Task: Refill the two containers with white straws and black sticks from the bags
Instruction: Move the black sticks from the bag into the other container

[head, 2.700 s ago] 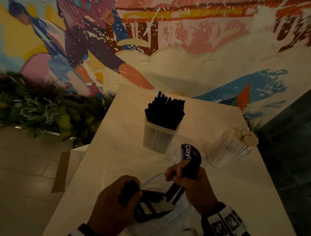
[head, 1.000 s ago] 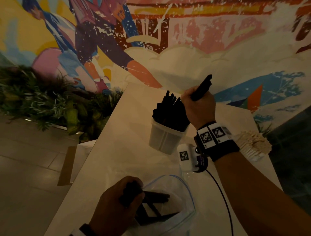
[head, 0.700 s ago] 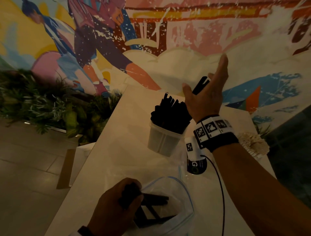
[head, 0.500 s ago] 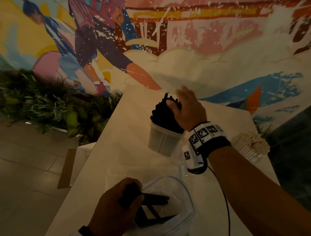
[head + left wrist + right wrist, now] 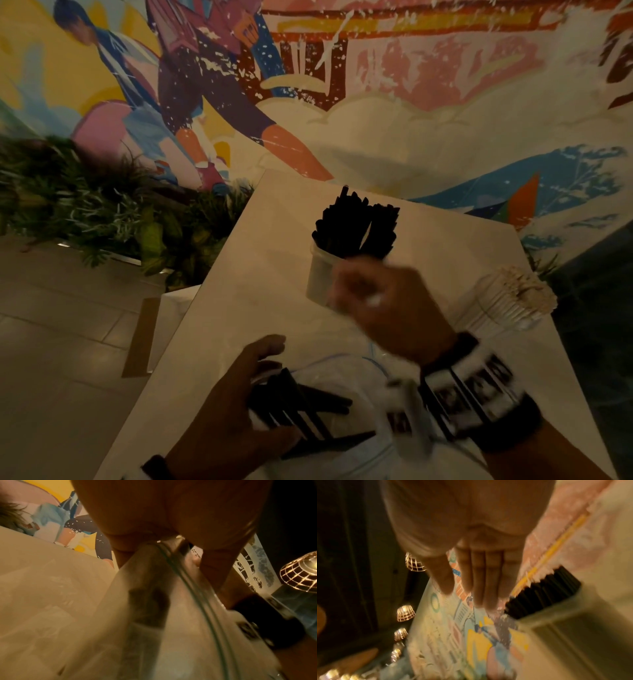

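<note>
Right hand (image 5: 387,305) has dropped its sticks and pulled back from the stick container (image 5: 322,274), empty, fingers loose; left hand (image 5: 239,404), fingers now spread, rests on black sticks (image 5: 301,404) in the zip bag (image 5: 359,442) nearer than it; risk: unpinned bag slides.

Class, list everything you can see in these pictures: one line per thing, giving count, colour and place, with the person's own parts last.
table: one, pale, centre.
black sticks: many, black, upright in the far container.
container: one, translucent white, mid-table.
white straws: many, white, bundled in a clear container at the table's right edge.
bag: one, clear, near edge, a few black sticks inside.
plants: several, green, left of table.
mural: one, multicoloured, back wall.
lamps: several, lit wire globes, right wrist view.
left hand: fingers spread on the bag.
right hand: empty, blurred, above the bag.
</note>
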{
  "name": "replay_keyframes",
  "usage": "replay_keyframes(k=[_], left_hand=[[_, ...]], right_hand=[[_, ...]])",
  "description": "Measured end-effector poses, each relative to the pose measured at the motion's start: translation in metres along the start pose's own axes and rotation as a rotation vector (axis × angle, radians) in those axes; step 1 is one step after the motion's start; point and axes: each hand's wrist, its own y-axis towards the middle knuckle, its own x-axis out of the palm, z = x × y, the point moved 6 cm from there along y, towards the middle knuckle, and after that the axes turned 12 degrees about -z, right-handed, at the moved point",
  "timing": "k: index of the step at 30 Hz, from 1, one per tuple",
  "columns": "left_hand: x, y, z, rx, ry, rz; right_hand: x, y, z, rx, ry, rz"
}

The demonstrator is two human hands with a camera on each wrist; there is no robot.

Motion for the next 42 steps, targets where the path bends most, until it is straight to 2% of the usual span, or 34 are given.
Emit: replay_keyframes(k=[2, 3, 5, 9, 12, 18, 21, 23, 25, 27, 31, 37, 42], left_hand=[[0.001, 0.002, -0.007, -0.002, -0.054, -0.048], [0.002, 0.004, -0.007, -0.003, -0.072, -0.075], [0.005, 0.006, -0.005, 0.013, -0.097, -0.112], [0.012, 0.009, 0.001, 0.054, -0.112, -0.065], [0.013, 0.011, 0.007, 0.101, -0.095, 0.012], [0.018, 0.012, 0.014, 0.102, -0.053, -0.005], [0.015, 0.014, 0.017, 0.117, 0.023, 0.041], [0.013, 0.016, 0.021, 0.133, 0.07, 0.079], [0.013, 0.017, 0.021, 0.146, 0.116, 0.094], [0.014, 0.017, 0.02, 0.149, 0.196, 0.079], [0.009, 0.016, 0.016, 0.16, 0.343, 0.127], [0.008, 0.014, 0.01, 0.167, 0.368, 0.173], [0.006, 0.014, 0.009, 0.162, 0.383, 0.201]], right_hand=[[0.041, -0.032, 0.008, 0.164, -0.029, -0.442], [0.057, -0.046, 0.016, 0.202, -0.087, -0.566], [0.081, -0.065, 0.027, 0.212, -0.086, -0.629], [0.106, -0.075, 0.029, 0.136, 0.088, -0.474], [0.111, -0.073, 0.02, 0.041, 0.005, -0.35], [0.109, -0.075, 0.013, -0.08, -0.137, -0.155], [0.104, -0.075, 0.011, -0.108, -0.125, -0.073], [0.099, -0.077, 0.013, -0.085, -0.061, -0.056], [0.093, -0.081, 0.02, 0.0, 0.064, -0.049], [0.084, -0.086, 0.029, 0.084, 0.221, 0.001], [0.065, -0.094, 0.04, 0.128, 0.429, 0.117], [0.07, -0.095, 0.057, 0.168, 0.522, 0.159], [0.066, -0.089, 0.057, 0.143, 0.543, 0.189]])
